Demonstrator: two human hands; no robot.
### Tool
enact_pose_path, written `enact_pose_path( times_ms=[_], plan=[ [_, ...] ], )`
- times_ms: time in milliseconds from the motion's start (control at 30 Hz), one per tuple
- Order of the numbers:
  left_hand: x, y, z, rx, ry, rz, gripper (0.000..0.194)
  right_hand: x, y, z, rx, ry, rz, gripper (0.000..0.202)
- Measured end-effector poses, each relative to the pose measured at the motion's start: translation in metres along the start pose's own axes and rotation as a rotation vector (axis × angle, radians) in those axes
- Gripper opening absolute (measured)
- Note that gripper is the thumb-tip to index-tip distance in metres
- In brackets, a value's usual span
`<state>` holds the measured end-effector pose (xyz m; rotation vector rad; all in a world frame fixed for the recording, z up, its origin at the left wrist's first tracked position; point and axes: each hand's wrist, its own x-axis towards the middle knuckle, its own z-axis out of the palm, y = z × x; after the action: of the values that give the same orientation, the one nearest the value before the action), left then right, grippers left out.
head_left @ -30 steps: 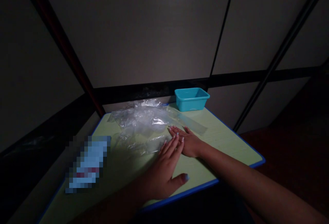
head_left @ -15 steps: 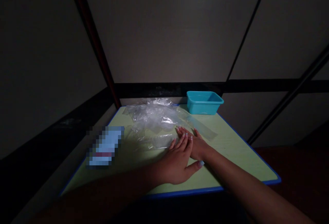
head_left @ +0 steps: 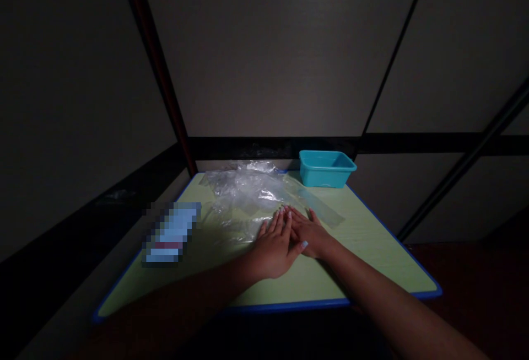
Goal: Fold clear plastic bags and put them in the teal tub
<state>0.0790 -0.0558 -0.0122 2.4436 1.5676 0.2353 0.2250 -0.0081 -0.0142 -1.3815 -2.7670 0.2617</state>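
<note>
Clear plastic bags (head_left: pixel 248 189) lie spread and crinkled over the middle and back of the table. My left hand (head_left: pixel 273 250) rests palm down, its fingers stretched over the near edge of the plastic and its thumb out to the right. Beside it, my right hand (head_left: pixel 309 234) lies flat with fingers extended onto the plastic, partly overlapped by the left hand's fingertips. Neither hand grips anything that I can see. What lies under the palms is hidden.
A turquoise plastic basin (head_left: pixel 326 177) stands at the back right of the light green table (head_left: pixel 367 255), which has a blue rim. At the left edge lies a pixelated flat bluish object (head_left: pixel 171 236). Dark panelled walls (head_left: pixel 264 73) rise behind and to the left.
My left hand has shifted slightly left and forward, its thumb pulling back from over the right wrist. The right hand stays flat in nearly the same place. The view has moved slightly.
</note>
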Motion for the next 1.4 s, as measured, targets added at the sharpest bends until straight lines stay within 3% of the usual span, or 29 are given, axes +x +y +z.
enact_pose_path(
  times_ms=[233,533,767,900,1033,1200,1400],
  plan=[
    [-0.009,-0.007,-0.004,0.008,-0.036,-0.002,0.079,0.0,-0.003,-0.001,0.007,-0.013,0.038,0.057],
    [-0.017,-0.036,-0.009,0.053,-0.059,0.013,0.072,0.002,-0.002,0.004,0.049,0.026,0.065,0.057],
    [-0.016,-0.045,-0.009,0.038,0.033,0.036,0.066,0.001,-0.002,0.005,0.053,0.048,0.054,0.057],
    [-0.004,-0.063,-0.023,0.033,0.199,0.01,0.043,-0.004,0.001,-0.002,0.117,0.092,0.045,0.056],
    [0.012,-0.089,-0.036,0.058,0.345,-0.065,0.022,-0.009,0.01,-0.011,0.183,0.255,0.127,0.055],
    [0.019,-0.108,-0.038,0.06,0.327,-0.083,0.022,-0.01,0.021,-0.009,0.241,0.35,0.164,0.055],
    [0.017,-0.102,-0.031,0.033,0.284,-0.047,0.02,0.005,0.014,-0.023,0.232,0.309,0.058,0.055]
  ],
)
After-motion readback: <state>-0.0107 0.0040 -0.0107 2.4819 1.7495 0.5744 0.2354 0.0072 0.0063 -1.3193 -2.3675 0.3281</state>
